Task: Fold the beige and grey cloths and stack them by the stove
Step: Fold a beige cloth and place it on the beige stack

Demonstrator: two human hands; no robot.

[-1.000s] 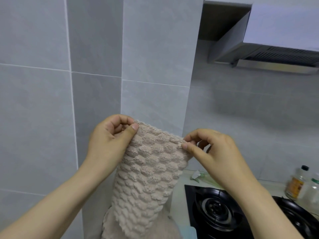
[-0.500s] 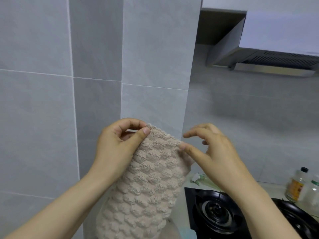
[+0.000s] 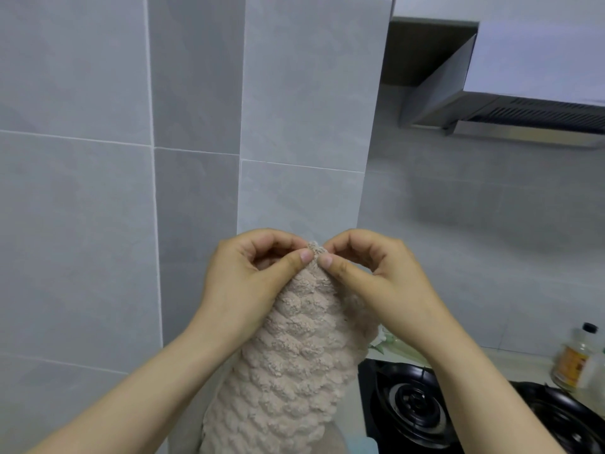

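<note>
The beige cloth (image 3: 294,371) is held up at the centre of the frame, in front of the grey tiled wall (image 3: 82,224). Its top is gathered into a narrow peak, and this peak is pinched from both sides: by the thumb and curled fingers of the left hand (image 3: 248,283) and by those of the right hand (image 3: 376,283). The two thumb tips are brought almost together, with only a small tuft of cloth showing between them.

From the peak the cloth hangs down between the forearms and widens toward the bottom edge of the frame, where its lower end is cut off from view. A knobbly, bubbled weave is seen on its near face.

At the lower right a black gas stove (image 3: 409,404) is seen – one burner lies just right of the hanging cloth, and the rest is partly covered by the right forearm. A clear bottle (image 3: 576,358) with an orange label and a dark cap is placed at the right edge, behind the stove. A range hood (image 3: 507,103) is mounted at the upper right.
</note>
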